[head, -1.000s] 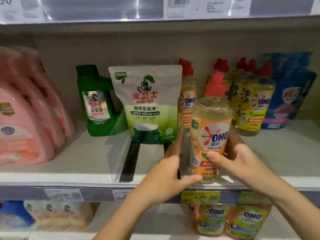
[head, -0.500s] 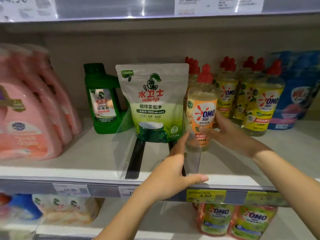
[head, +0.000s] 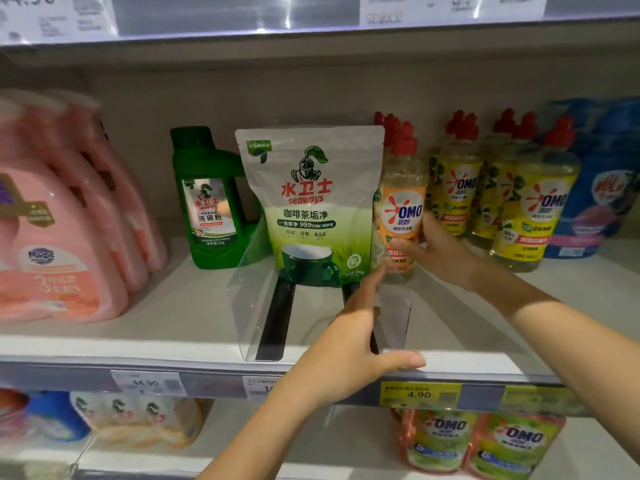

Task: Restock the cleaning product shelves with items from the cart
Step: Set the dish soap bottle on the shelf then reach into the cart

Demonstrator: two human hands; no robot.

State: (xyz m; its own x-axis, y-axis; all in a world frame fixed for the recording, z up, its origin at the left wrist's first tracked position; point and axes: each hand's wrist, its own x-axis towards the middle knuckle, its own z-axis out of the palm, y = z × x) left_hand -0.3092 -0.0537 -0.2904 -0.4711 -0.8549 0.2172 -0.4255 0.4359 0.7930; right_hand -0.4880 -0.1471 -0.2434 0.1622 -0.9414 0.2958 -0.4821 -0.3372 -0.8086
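Just beyond left hand (head: pixel 349 355), OMO bottle (head: pixel 401 209) within right hand (head: pixel 437 252).

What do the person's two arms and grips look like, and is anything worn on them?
Both arms are bare as far as the picture shows: no sleeve, watch or bracelet on the left forearm or the right forearm. The left grip and the right grip are bare hands without gloves; no ring is visible.
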